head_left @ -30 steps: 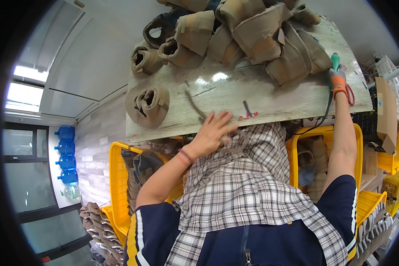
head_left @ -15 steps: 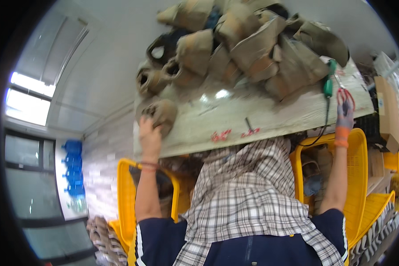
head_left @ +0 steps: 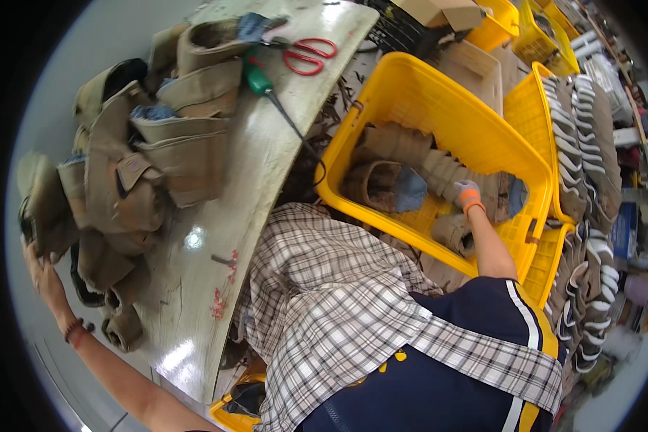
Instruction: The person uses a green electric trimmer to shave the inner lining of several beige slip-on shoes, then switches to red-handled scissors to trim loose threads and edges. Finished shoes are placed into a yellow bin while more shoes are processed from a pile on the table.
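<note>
My bare left hand reaches to the far left edge of the heap, its fingers closed on the lower end of a tan fabric piece shaped like a hollow shoe upper. Several similar tan pieces, some with blue denim, lie heaped on the table. My right hand, in a grey glove with an orange cuff, is down inside a yellow basket. It touches a nested row of tan pieces; its fingertips are hard to make out. A rolled tan piece with a denim flap lies beside that row.
Red-handled scissors and a green-handled tool with a black cord lie at the table's far end. Stacked pieces with white edges stand at the right. Another yellow basket is below the table's near end. A cardboard box sits beyond.
My view has swung to the right. My right hand has left the scissors' handles and gone into the yellow basket. My left hand has moved from a piece near the table's front to the heap.
</note>
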### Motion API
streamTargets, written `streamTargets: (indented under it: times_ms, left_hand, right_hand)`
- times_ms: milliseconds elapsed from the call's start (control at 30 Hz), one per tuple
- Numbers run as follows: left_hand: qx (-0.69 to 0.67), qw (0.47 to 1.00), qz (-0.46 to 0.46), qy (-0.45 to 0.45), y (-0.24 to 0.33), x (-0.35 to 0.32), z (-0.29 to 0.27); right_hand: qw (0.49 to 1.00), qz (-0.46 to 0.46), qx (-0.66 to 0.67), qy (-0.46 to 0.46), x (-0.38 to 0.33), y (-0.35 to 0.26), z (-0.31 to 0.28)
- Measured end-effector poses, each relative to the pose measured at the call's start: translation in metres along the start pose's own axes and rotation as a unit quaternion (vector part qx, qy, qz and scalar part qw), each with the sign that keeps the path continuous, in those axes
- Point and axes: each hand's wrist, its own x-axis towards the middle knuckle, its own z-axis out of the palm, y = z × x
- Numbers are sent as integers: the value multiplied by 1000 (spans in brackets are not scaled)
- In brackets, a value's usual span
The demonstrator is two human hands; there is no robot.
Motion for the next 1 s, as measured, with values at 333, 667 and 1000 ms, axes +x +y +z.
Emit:
streamTargets:
  times_ms: [333,667,1000]
  left_hand:
    - [-243,964,-101,-24,92,22,15]
    - [-240,949,-172,107,217,-66,-43]
    - [-546,797,-208,-156,382,-198,38]
  right_hand:
    - [972,-149,-132,-124,-76,-78,160]
    - [925,-244,-246,-157,-19,-74,305]
    - [781,32,515,-352,-76,-31,103]
